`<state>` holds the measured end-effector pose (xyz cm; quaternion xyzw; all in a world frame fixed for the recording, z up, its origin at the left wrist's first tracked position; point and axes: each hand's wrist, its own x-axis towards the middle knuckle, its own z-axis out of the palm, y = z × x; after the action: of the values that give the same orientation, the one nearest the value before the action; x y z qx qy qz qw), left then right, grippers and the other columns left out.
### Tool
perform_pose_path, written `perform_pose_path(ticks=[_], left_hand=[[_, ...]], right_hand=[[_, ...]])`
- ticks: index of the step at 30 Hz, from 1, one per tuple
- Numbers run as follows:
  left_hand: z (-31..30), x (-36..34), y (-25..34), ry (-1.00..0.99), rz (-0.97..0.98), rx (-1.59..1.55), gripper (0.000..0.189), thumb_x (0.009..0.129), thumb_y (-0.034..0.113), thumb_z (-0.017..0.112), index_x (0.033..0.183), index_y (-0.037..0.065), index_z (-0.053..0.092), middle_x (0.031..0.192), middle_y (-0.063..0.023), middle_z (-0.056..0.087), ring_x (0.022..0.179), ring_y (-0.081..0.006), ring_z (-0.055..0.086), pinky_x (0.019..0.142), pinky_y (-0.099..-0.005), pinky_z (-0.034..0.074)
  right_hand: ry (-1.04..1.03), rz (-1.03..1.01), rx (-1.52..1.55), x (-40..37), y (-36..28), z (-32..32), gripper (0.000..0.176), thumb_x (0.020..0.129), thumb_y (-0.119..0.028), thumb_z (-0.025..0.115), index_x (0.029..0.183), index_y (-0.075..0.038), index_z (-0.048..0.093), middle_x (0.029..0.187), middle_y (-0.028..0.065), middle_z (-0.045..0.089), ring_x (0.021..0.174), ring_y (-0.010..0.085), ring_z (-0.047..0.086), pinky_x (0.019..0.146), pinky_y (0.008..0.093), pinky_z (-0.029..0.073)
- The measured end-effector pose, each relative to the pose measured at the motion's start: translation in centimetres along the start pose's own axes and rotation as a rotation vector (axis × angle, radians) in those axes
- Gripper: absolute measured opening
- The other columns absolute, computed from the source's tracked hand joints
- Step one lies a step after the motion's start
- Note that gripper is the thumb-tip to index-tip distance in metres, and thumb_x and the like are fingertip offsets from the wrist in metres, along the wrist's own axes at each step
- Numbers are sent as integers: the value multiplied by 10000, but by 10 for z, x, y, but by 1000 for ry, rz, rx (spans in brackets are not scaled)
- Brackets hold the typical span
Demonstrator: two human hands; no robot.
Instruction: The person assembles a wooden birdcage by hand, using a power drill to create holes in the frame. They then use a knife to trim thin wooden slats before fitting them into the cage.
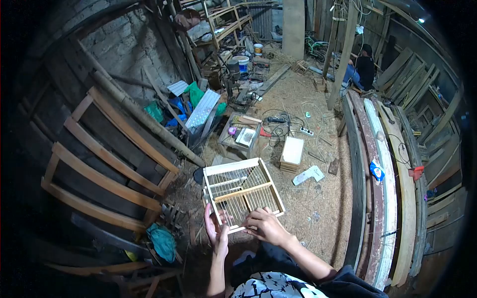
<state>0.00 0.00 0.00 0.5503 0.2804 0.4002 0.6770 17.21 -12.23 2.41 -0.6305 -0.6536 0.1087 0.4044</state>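
Observation:
A small wooden cage [243, 191] with thin close-set bars and pale frame strips is held up in front of me, tilted. My left hand [217, 228] grips its near left corner, thumb on the near frame strip and fingers around the side. At the near edge, toward the right, my right hand [266, 223] has its fingers curled down against the bars and frame. Whatever lies under those right fingertips is hidden.
Beyond the cage stands a low work stool [241, 136] with tools on it. Stacked panels [291, 151] and a power strip [306, 131] lie on the floor. Long planks [380, 198] run along the right; wooden frames [109, 149] lean left. A person [365, 69] sits far right.

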Motion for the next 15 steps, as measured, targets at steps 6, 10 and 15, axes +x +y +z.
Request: perform_pose_path(ticks=[6,10,15], left_hand=[[61,117,-2,3,65,-15,807,911,8,592,1661,45,299,1360,-139,625,1164,-223,666,1004,-348,519],[82,172,-27,-50,19,24,693,965,69,515,1640,24,368,1417,-160,630,1194,-250,676,1024,-373,531],[112,240,-74,-158,-12,-13,733,967,97,532,1668,29,329,1527,-193,547,1309,-293,637,1104,-428,501]], right_hand=[[80,10,-143,73,57,-53,126,895,-207,779,985,-129,735,935,16,626,967,221,610,847,372,429],[110,58,-223,95,98,-62,134,895,-224,778,997,-141,751,924,-1,634,945,201,607,849,363,419],[196,144,-254,125,158,-80,169,852,-227,842,1000,-162,794,930,-46,710,907,178,625,844,366,406]])
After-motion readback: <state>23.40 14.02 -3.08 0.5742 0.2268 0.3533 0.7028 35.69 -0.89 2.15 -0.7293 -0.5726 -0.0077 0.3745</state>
